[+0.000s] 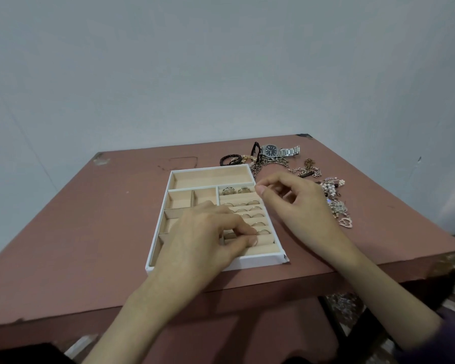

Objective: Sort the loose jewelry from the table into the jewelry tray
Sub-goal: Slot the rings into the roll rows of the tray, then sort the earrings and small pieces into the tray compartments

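Here's the left hand (pixel 210 232), low over the jewelry tray (pixel 260 257). Its fingers are curled and the thumb and forefinger are pinched on what looks like a thin ring (pixel 256 241), right at the nearest of the padded rolls (pixel 243 198). We'd say it is being pushed into the slit so that it stands on edge like its neighbours. The right hand (pixel 294 203) hovers apart from it, just past the tray's right wall. Its fingers are loosely curled and the thumb is close to the forefinger. Whether it holds anything small we cannot tell, but it sits between the tray and the unsorted pile, handy for the next pick. Slim bands (pixel 254 202) already fill several rolls, and two chunkier rings (pixel 229 191) sit in the top row. The long far compartment (pixel 210 176) and the small squares on the left look bare, presumably kept for bulkier pieces. Out on the brown table (pixel 116 219), well clear of the tray, a steel watch (pixel 271 150), dark cord bracelets (pixel 230 159), tangled chains (pixel 305 170), a pearl cluster (pixel 331 189) and a heart pendant (pixel 346 222) wait. By our reckoning, most of the sorting is still to do.
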`<act>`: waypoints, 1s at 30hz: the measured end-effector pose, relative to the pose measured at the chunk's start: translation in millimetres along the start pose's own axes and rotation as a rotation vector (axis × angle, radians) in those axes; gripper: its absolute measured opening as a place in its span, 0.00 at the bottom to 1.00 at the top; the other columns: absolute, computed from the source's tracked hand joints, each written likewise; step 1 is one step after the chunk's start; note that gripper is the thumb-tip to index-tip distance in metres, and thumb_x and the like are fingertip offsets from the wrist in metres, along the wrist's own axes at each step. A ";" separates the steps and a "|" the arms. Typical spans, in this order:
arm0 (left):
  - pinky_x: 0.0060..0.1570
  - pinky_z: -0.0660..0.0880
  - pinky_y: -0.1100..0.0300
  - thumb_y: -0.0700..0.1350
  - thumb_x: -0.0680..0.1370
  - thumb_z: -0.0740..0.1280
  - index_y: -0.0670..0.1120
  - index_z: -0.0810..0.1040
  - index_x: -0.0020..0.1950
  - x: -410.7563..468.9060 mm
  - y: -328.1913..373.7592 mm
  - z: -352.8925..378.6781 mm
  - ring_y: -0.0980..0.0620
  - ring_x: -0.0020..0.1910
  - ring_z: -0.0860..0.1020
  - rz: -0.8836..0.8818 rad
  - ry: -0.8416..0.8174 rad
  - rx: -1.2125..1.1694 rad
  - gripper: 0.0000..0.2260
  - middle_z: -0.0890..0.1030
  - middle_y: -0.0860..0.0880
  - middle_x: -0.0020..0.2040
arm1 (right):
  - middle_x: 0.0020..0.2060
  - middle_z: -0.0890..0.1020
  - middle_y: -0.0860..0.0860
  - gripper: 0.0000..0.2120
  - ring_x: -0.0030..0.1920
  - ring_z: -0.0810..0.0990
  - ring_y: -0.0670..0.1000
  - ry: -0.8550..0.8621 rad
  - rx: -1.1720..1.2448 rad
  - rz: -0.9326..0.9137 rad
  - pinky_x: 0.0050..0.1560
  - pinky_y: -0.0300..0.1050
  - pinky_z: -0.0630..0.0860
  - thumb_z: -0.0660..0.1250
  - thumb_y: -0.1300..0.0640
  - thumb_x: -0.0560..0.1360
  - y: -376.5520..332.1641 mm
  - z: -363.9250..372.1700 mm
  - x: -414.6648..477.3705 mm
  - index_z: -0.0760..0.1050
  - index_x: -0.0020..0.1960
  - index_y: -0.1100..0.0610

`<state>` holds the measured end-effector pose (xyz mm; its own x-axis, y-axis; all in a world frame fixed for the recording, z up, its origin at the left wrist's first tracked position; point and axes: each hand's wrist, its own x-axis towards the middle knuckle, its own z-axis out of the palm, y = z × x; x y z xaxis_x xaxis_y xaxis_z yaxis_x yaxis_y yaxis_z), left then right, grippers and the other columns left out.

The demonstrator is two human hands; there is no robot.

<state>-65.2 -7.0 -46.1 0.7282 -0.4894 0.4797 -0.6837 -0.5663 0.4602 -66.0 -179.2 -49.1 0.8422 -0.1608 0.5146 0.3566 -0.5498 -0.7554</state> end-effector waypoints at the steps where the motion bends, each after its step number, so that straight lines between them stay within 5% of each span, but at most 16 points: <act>1: 0.34 0.65 0.70 0.55 0.66 0.68 0.54 0.84 0.38 0.1 0.0 -0.4 0.62 0.36 0.70 0.004 -0.006 0.006 0.08 0.81 0.58 0.35 | 0.31 0.76 0.48 0.02 0.31 0.71 0.39 0.005 -0.002 -0.007 0.34 0.29 0.67 0.69 0.59 0.73 -0.1 0.1 -0.5 0.80 0.42 0.54; 10: 0.38 0.64 0.74 0.53 0.69 0.63 0.58 0.83 0.47 5.6 4.0 -13.4 0.67 0.36 0.70 0.059 -0.205 0.067 0.12 0.80 0.58 0.38 | 0.30 0.76 0.47 0.03 0.32 0.72 0.40 0.029 -0.011 -0.009 0.33 0.29 0.67 0.68 0.60 0.73 2.4 0.9 -1.8 0.81 0.43 0.55; 14: 0.36 0.64 0.72 0.51 0.69 0.67 0.57 0.82 0.45 6.0 2.7 -14.2 0.67 0.36 0.70 0.074 -0.203 0.063 0.07 0.77 0.61 0.34 | 0.30 0.75 0.47 0.03 0.32 0.71 0.41 0.031 -0.008 -0.018 0.33 0.29 0.67 0.68 0.60 0.73 3.2 1.0 -1.9 0.81 0.43 0.55; 18: 0.39 0.66 0.68 0.51 0.70 0.68 0.56 0.84 0.44 7.4 4.1 -13.6 0.63 0.35 0.70 0.090 -0.216 0.074 0.06 0.83 0.54 0.40 | 0.30 0.76 0.47 0.03 0.32 0.71 0.41 0.028 -0.016 -0.019 0.33 0.29 0.67 0.68 0.59 0.73 4.6 0.9 -1.7 0.81 0.44 0.54; 30: 0.38 0.63 0.76 0.46 0.72 0.70 0.55 0.84 0.46 10.3 9.0 -16.2 0.62 0.35 0.69 0.047 -0.240 0.089 0.06 0.75 0.58 0.36 | 0.30 0.76 0.49 0.03 0.31 0.71 0.41 0.009 -0.045 -0.015 0.33 0.29 0.67 0.68 0.59 0.72 6.8 0.6 -1.8 0.80 0.45 0.54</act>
<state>-64.6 -6.4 -24.9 0.6931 -0.6539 0.3033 -0.7182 -0.5900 0.3690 -64.9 -182.2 -55.4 0.8331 -0.1597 0.5296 0.3502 -0.5888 -0.7285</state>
